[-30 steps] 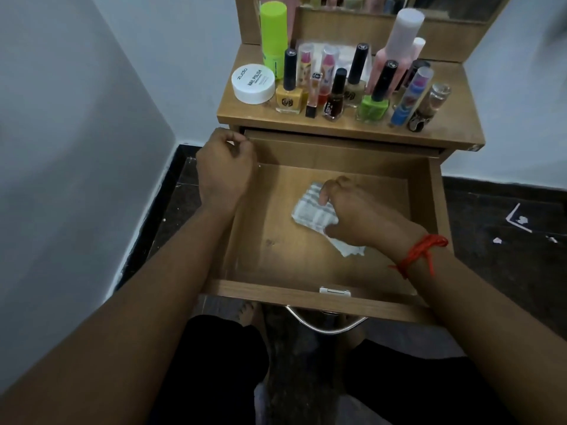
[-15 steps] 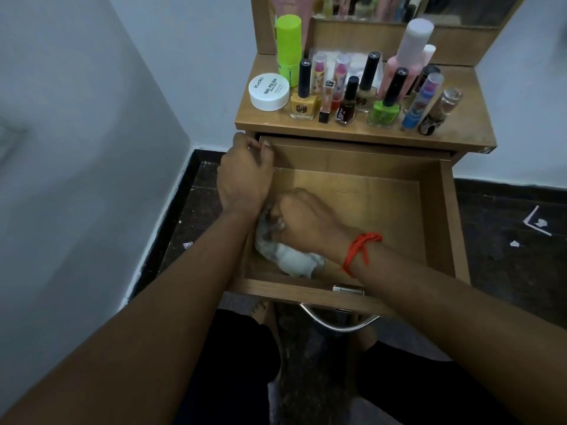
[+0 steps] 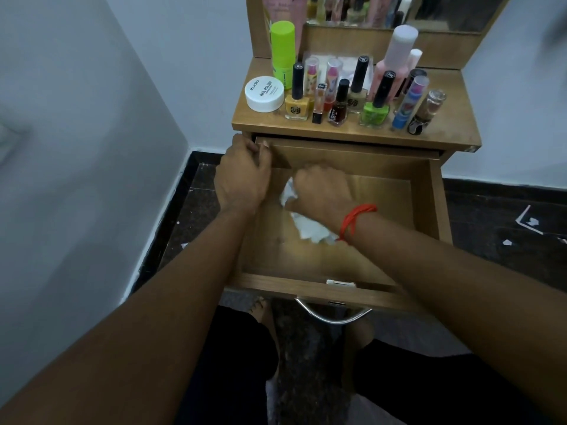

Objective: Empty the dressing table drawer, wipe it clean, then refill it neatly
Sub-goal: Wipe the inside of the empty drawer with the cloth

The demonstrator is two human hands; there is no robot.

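The wooden drawer (image 3: 435,207) of the dressing table is pulled out and holds only a white cloth (image 3: 310,230). My right hand (image 3: 322,188) grips the crumpled cloth and presses it on the drawer floor near the back left corner. My left hand (image 3: 242,176) grips the drawer's left wall at its back corner. On the table top (image 3: 454,130) stand several nail polish bottles (image 3: 297,99), lip balms, a white nail polish remover tub (image 3: 264,94), a green bottle (image 3: 283,53) and a pink bottle (image 3: 395,59).
A mirror (image 3: 383,10) rises behind the table top. A white wall runs along the left, close to the drawer. The dark floor on the right has white scraps (image 3: 527,220). The drawer's metal handle (image 3: 333,317) hangs over my knees.
My right hand has moved the cloth from the front left of the drawer floor toward the back left. The left hand stays on the drawer's left wall.
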